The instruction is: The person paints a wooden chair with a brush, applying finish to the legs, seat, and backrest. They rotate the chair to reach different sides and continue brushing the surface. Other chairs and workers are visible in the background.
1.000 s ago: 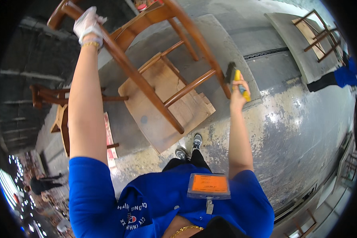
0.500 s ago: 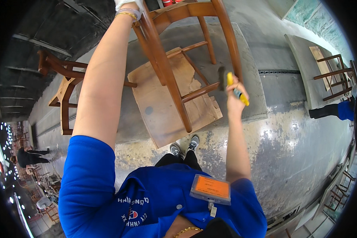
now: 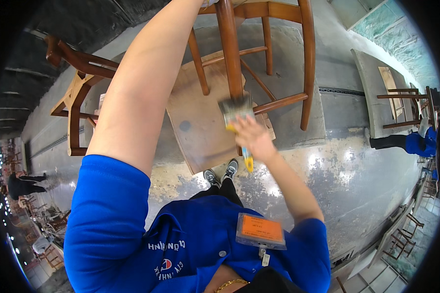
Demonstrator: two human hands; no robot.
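A brown wooden chair (image 3: 228, 53) stands tilted before me, its legs toward me. My right hand (image 3: 254, 138) is closed around a wide flat paintbrush (image 3: 235, 108) with a yellow handle. The dark bristles lie against the lower part of the nearest chair leg, by the end of a crossbar; motion blurs them slightly. My left arm reaches up to the top edge beside the chair. Only a sliver of the wrist (image 3: 208, 3) shows there, and the fingers are out of sight.
A brown cardboard sheet (image 3: 200, 132) lies under the chair on a grey platform (image 3: 308, 122). Another wooden chair (image 3: 78, 105) stands to the left. At the far right, a person in blue (image 3: 420, 141) is beside another chair (image 3: 408, 100). A person in dark clothes (image 3: 22, 185) is at far left.
The chair has turned and shifted right, with my left arm moving right too. My right hand has brought the brush leftward from the right-hand leg onto the nearest one.
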